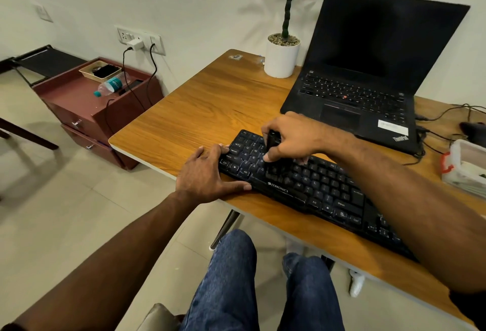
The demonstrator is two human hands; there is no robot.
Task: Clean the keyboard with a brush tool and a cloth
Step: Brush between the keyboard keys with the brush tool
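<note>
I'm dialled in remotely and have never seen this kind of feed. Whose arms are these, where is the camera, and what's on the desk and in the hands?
There is one picture, from a camera worn on a person's head, looking down at their own bare arms. On the wooden desk lies a black keyboard. The left hand rests on its left end, steadying it. The right hand grips a dark brush tool, bristles down on the keys. Behind stand an open laptop and a potted plant; a plastic box sits at the right edge. I see no cloth.
</note>
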